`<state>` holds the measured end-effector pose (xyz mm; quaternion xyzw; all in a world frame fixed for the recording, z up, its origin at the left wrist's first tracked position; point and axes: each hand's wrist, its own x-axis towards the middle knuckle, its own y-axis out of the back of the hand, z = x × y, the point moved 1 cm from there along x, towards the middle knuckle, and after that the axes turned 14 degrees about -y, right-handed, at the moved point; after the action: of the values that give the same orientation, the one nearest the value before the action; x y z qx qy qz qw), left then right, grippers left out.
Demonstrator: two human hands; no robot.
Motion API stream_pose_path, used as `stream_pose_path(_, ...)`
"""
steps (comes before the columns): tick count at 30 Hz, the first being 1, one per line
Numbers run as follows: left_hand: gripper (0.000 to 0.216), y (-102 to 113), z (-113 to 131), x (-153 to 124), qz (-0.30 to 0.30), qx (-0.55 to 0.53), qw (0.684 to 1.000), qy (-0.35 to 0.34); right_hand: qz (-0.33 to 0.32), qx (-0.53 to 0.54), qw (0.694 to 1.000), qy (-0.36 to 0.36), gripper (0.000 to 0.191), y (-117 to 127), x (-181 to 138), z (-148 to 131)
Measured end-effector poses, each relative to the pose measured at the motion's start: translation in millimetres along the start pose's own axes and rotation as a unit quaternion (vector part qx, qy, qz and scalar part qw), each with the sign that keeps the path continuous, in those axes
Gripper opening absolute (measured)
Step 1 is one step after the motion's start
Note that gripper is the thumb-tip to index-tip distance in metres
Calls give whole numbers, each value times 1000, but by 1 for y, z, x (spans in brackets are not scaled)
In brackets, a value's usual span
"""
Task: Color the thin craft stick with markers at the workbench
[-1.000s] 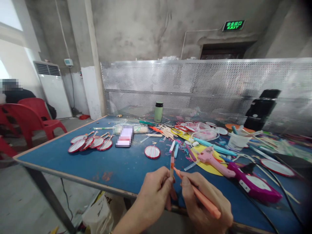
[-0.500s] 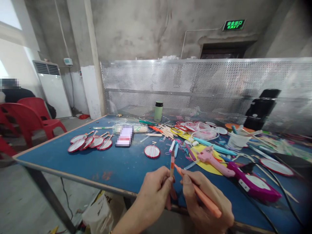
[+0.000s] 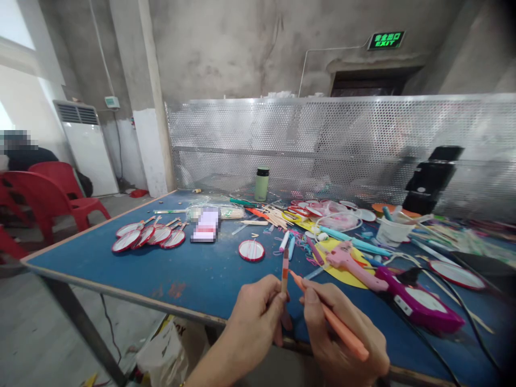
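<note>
Near the table's front edge, my left hand (image 3: 256,317) pinches a flat wooden stick (image 3: 285,271) upright. Coloured bands, dark at the tip, then pink and orange, cover its upper part. My right hand (image 3: 342,328) is closed round an orange marker (image 3: 342,333) in a writing grip. The marker's tip is close beside the stick's orange band; whether it touches I cannot tell. Beyond my hands lies a small round white disc (image 3: 251,250) with a red rim and strings across it. More such red-rimmed discs (image 3: 129,241) overlap in a group at the left.
On the blue table (image 3: 201,285) lie a phone (image 3: 206,224), a pink and purple glue-gun-like tool (image 3: 423,303) with a black cable, a yellow sheet (image 3: 342,269), several markers and sticks, and a white cup (image 3: 394,231). A green bottle (image 3: 262,184) stands before the perforated metal screen (image 3: 290,134).
My right hand and the orange marker have shifted very slightly right and down. The left hand and the stick look nearly the same.
</note>
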<state>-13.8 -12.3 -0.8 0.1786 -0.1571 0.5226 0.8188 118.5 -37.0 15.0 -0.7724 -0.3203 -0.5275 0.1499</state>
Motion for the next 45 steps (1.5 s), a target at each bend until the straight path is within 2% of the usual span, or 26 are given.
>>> stream_pose_path(8, 31, -1, -1, 1, 1, -2, 1000, -6, -24, 5, 999, 22, 15, 0, 1, 0)
stream_pose_path(14, 30, 0, -3, 3, 1, -19, 1000, -2, -15, -6, 1000, -2, 13, 0, 1, -1)
stream_pose_path(21, 31, -1, -4, 3, -1, -31, 1000, 4, -27, 13, 999, 25, 16, -1, 0, 3)
stream_pose_path(27, 30, -1, -3, 3, 1, -51, 999, 8, -15, 9, 1000, -15, 16, 1, -3, 2)
stream_pose_path(36, 28, -2, -6, 3, 1, -54, 998, 12, -37, 16, 999, 9, 13, 2, 1, 4)
stream_pose_path(42, 29, -2, -7, 3, 1, -59, 998, 16, 1, 28, 999, -30, 12, 6, -3, 0)
stream_pose_path(45, 31, -3, -8, 1, 7, -47, 999, 2, 9, 60, 994, -96, 11, 6, -3, 0)
